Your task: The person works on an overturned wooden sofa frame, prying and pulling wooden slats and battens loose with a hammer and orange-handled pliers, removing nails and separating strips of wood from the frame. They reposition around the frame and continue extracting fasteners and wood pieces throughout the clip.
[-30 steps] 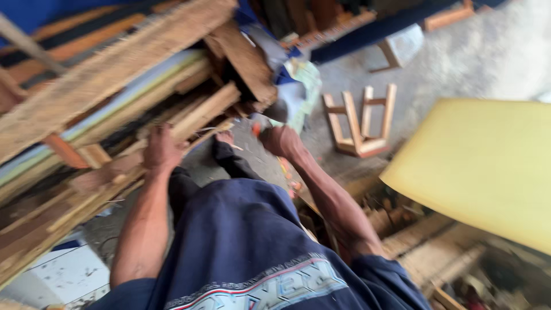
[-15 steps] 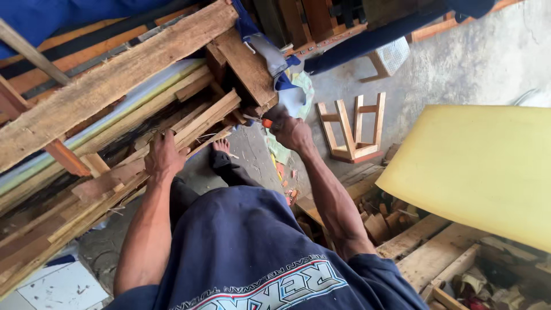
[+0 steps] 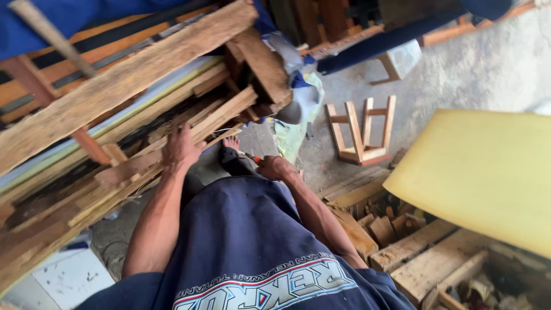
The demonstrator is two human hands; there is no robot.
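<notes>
Looking down past a dark blue printed shirt (image 3: 252, 252), we saw a leaning stack of rough, weathered wooden planks and slats (image 3: 115, 143) filling the left half of the scene, from near left to far centre. Our left hand (image 3: 181, 148) lay spread and flat on the end of one pale slat (image 3: 212, 117) in that stack, fingers extended along the grain, pressing on it rather than closed around it. We judged the slat stiff, light enough for one hand, dry and splintery, and pinned by heavier boards above; its free right-hand end, just beside the hand, seemed the sensible place to take hold. Our right hand (image 3: 275, 168) was curled shut around a small tool with an orange-red part (image 3: 252, 158) jutting toward the stack; what kind of tool it was we could not tell. A bare foot (image 3: 231, 142) stood on the grey concrete floor (image 3: 459, 74) between the two hands. Farther right lay an upturned small wooden stool frame (image 3: 361, 135), and near right a large pale yellow sheet of board or foam (image 3: 482, 172) rested over offcuts of timber (image 3: 402, 241).
</notes>
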